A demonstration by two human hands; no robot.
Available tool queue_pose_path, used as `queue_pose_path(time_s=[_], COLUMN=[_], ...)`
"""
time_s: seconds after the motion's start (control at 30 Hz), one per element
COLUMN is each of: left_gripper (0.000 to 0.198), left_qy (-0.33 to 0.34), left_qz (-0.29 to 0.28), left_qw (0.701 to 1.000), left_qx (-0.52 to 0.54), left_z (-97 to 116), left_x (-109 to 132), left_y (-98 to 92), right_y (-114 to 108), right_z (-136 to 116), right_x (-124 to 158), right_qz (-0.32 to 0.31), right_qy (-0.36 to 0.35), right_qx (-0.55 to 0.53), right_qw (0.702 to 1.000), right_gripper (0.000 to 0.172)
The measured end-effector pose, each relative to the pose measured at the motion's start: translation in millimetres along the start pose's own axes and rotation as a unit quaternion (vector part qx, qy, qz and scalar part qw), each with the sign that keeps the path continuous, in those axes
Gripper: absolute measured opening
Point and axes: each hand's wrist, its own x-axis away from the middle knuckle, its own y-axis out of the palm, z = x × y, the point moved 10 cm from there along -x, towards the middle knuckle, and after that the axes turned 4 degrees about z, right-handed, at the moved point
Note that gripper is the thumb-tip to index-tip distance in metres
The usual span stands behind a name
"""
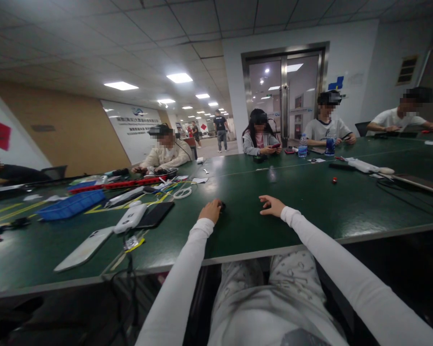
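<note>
My left hand (pixel 210 210) rests on the green tabletop (pixel 245 226), its fingers curled around a small black object (pixel 222 206). Most of that object is hidden behind the fingers, so its kind does not show. To the right, my right hand (pixel 273 206) hovers over or lightly touches the table, fingers apart and curved, with nothing in it. Both forearms are in white sleeves. Beyond the hands, a small clear object (pixel 272 174), perhaps a bottle or its reflection, shows faintly.
Left of me lie a white phone (pixel 84 248), a white device (pixel 130 217), a black tablet-like slab (pixel 155 215), a blue tray (pixel 71 204) and a tape roll (pixel 182 192). Water bottles (pixel 302 146) stand across the table. A small red item (pixel 334 180) lies right. Several people sit around.
</note>
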Motion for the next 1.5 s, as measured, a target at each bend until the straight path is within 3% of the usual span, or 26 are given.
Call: queue_pose_path(time_s=[0.13,0.2,0.27,0.37,0.67,0.83,1.07,1.27,1.5], left_gripper=[0.023,0.023,0.023,0.024,0.024,0.024,0.024,0.021,0.02], left_qy=[-0.133,-0.178,-0.201,-0.215,-0.23,-0.254,-0.326,-0.325,-0.299], left_qz=[0.01,0.017,0.025,0.029,0.029,0.072,0.141,0.182,0.122], left_qw=[0.991,0.984,0.979,0.976,0.972,0.965,0.935,0.927,0.941], left_qx=[-0.002,-0.011,-0.019,-0.023,-0.035,-0.013,0.019,0.039,0.098], left_z=[-97,-134,-158,-176,-181,-185,-205,-200,-186], left_x=[14,25,36,48,59,61,71,60,39], left_y=[-9.0,-15.7,-23.0,-30.7,-40.1,-48.1,-56.9,-46.3,-13.4], right_y=[1,3,4,6,9,9,8,7,7], right_z=[0,2,4,8,11,11,7,2,6], right_x=[1,1,1,2,3,3,4,7,5], right_qz=[-0.004,-0.006,-0.009,-0.015,-0.029,-0.028,-0.025,-0.022,-0.022], right_qy=[-0.001,-0.002,-0.002,-0.003,-0.008,-0.007,-0.008,-0.009,0.001], right_qx=[-0.002,-0.004,-0.008,-0.01,-0.004,-0.006,-0.005,-0.004,-0.007], right_qw=[1.0,1.0,1.0,1.0,1.0,1.0,1.0,1.0,1.0], right_gripper=[0.066,0.066,0.066,0.066,0.064,0.063,0.061,0.059,0.058])
